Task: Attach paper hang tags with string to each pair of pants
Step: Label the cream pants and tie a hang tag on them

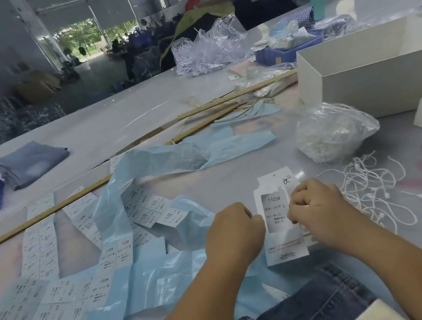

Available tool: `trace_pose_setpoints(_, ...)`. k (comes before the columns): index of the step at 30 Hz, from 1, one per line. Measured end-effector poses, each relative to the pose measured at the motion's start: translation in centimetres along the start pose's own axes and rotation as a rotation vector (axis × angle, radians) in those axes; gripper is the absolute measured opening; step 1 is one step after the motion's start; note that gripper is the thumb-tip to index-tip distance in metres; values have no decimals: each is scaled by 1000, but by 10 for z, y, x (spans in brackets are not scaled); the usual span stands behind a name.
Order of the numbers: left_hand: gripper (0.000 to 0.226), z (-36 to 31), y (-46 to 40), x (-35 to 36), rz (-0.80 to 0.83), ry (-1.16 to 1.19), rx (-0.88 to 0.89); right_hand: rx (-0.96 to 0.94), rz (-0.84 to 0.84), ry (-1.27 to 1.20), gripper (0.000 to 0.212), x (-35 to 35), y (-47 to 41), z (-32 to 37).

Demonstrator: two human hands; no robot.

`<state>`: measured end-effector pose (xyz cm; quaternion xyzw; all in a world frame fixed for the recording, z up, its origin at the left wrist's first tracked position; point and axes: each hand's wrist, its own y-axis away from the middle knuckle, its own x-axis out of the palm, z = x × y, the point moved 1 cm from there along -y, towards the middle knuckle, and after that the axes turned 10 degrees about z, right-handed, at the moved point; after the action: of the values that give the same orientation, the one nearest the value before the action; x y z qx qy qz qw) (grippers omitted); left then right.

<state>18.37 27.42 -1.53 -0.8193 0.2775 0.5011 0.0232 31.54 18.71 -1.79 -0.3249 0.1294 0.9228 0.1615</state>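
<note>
Both hands sit curled over a white paper hang tag (278, 215) lying flat on the table: the left hand (232, 230) grips its left edge, and the right hand (317, 207) pinches at its right edge, seemingly pressing or peeling the "1103#" size sticker (275, 212) on its face, though the fingertips are hidden and I cannot tell which. Holding the tag from both sides likely keeps it from sliding while the label is set square. Just right of the right hand lies a loose tangle of white loop strings (370, 186), near enough to grab for threading. Left of the left hand spread sheets of size stickers (58, 291) on pale blue backing paper (131, 293). The dark denim pants (313, 310) wait between the forearms, nearest the body, not yet tagged.
</note>
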Motion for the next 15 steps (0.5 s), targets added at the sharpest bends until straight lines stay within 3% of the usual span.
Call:
trace_pose_setpoints(5,27,5,-7,8,165,66,-64,14,3,191,19,9,-5,-5)
trace_pose_setpoints(9,12,3,-6,11,284,291,-77,38,-9,161,21,11,-4,-6)
trace_pose_setpoints(15,14,5,-8,5,209,625,-58,13,-90,-70,29,5,1,-9)
